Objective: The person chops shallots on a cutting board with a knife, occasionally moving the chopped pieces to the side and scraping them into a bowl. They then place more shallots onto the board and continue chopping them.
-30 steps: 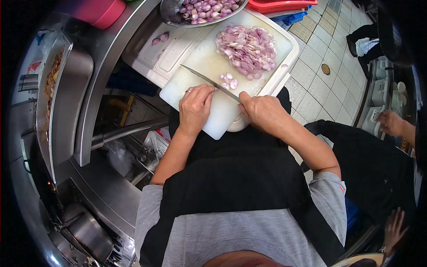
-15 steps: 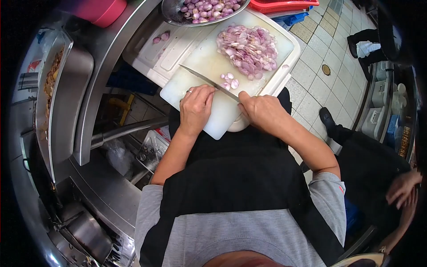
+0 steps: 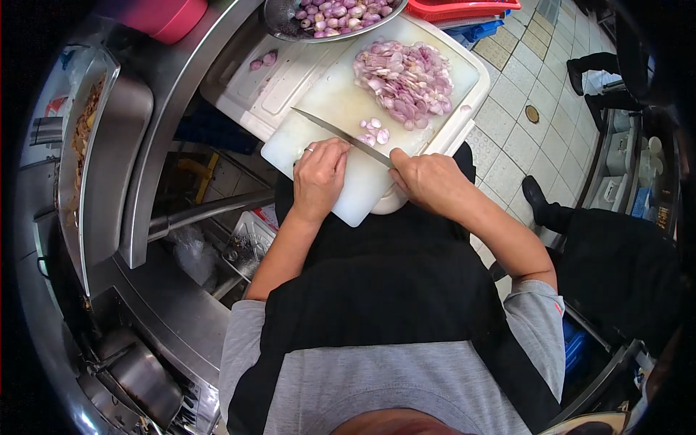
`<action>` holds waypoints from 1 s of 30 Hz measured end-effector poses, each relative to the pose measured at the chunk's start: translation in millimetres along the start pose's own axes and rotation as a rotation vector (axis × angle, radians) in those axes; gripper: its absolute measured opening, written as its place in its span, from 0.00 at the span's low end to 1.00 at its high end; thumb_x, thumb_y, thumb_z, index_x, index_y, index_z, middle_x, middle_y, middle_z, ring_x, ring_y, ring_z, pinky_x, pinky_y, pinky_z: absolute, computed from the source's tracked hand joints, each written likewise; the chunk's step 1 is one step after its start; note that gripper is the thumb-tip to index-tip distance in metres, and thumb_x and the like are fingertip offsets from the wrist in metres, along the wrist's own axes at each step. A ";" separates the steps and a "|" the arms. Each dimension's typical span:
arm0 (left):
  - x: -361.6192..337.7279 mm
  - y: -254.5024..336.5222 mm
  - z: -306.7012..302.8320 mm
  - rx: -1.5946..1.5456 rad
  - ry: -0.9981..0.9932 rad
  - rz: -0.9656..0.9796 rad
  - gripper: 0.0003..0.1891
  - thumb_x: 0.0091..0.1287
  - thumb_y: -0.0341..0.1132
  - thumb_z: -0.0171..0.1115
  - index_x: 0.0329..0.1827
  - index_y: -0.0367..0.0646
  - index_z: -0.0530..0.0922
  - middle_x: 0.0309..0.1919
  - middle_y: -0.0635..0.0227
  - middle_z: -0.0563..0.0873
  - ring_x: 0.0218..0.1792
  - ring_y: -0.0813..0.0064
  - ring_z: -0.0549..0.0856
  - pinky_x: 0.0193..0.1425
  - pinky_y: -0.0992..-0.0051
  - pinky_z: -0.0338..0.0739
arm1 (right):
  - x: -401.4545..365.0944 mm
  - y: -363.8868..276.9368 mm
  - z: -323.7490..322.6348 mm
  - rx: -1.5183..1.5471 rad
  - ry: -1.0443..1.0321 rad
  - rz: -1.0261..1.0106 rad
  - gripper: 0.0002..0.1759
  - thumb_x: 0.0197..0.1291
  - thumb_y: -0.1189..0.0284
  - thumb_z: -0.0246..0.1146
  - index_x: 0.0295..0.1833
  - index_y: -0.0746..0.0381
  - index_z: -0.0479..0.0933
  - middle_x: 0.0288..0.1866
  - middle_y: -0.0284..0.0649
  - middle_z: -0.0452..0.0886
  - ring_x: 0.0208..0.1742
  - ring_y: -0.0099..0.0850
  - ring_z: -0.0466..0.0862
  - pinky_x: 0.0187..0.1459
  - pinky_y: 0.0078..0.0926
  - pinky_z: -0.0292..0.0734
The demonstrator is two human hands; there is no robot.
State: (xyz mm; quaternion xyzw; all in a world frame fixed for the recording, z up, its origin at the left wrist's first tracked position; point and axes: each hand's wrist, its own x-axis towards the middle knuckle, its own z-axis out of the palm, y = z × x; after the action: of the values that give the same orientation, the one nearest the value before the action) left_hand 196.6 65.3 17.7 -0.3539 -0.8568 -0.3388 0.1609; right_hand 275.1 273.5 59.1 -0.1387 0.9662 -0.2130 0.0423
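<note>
My right hand (image 3: pixel 428 180) is closed round the handle of a long kitchen knife (image 3: pixel 322 123). The blade slants across a white cutting board (image 3: pixel 359 197), its tip toward the upper left. Against the near side of the blade, my left hand (image 3: pixel 319 175) has its fingers curled down on the board; whatever they press on is hidden. Just beyond the blade lie several loose shallot slices (image 3: pixel 374 133). A big heap of sliced shallots (image 3: pixel 406 81) covers the board's far part.
Under the board is a white plastic lid (image 3: pixel 250 94) with a few shallot pieces (image 3: pixel 264 61). A metal bowl (image 3: pixel 275 25) of peeled shallots stands at the far edge, beside a red basket (image 3: pixel 464 9). A steel counter (image 3: pixel 163 94) borders the left. On the right another person's dark-clothed leg (image 3: pixel 554 214) shows.
My hands and the knife have hardly moved. At the right, the other person has shifted, and their hands have left the view.
</note>
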 end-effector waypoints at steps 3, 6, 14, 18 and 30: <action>0.4 1.5 -0.2 -0.003 0.001 -0.002 0.09 0.56 0.21 0.69 0.38 0.41 0.81 0.38 0.63 0.88 0.41 0.61 0.87 0.45 0.65 0.81 | -11.2 -8.1 -17.3 -0.029 -0.009 -0.001 0.13 0.69 0.66 0.60 0.42 0.64 0.67 0.19 0.48 0.79 0.24 0.51 0.83 0.25 0.48 0.77; 0.7 1.2 0.4 0.001 0.010 -0.003 0.09 0.56 0.21 0.69 0.37 0.41 0.81 0.38 0.63 0.87 0.40 0.61 0.87 0.45 0.65 0.81 | -19.4 -11.6 -27.3 -0.024 -0.062 0.037 0.13 0.69 0.66 0.60 0.42 0.64 0.67 0.19 0.48 0.79 0.24 0.51 0.83 0.25 0.48 0.77; 1.5 3.2 -1.1 0.028 0.007 0.011 0.07 0.56 0.22 0.69 0.35 0.41 0.82 0.37 0.63 0.87 0.40 0.61 0.86 0.45 0.65 0.81 | 0.3 1.9 2.7 0.021 -0.031 0.000 0.13 0.69 0.66 0.59 0.41 0.65 0.67 0.19 0.50 0.79 0.25 0.52 0.83 0.28 0.49 0.78; 4.0 4.0 0.1 0.013 0.001 0.002 0.07 0.56 0.22 0.69 0.35 0.41 0.82 0.36 0.63 0.87 0.39 0.61 0.86 0.45 0.65 0.81 | -0.3 6.7 -10.1 0.076 -0.063 0.085 0.13 0.69 0.66 0.59 0.41 0.65 0.68 0.21 0.53 0.79 0.29 0.56 0.83 0.32 0.53 0.77; 72.5 -124.2 -26.4 -0.009 0.202 -0.384 0.10 0.68 0.31 0.63 0.48 0.40 0.86 0.48 0.60 0.88 0.48 0.65 0.87 0.51 0.72 0.80 | -31.6 3.5 -23.2 0.163 -0.229 0.096 0.15 0.69 0.63 0.62 0.42 0.65 0.71 0.26 0.58 0.79 0.34 0.59 0.82 0.37 0.54 0.76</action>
State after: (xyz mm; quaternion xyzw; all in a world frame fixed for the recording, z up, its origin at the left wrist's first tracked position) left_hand 58.1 18.5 16.1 -0.1492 -0.8865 -0.4007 0.1767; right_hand 301.2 294.9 79.3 -0.1119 0.9400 -0.2714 0.1737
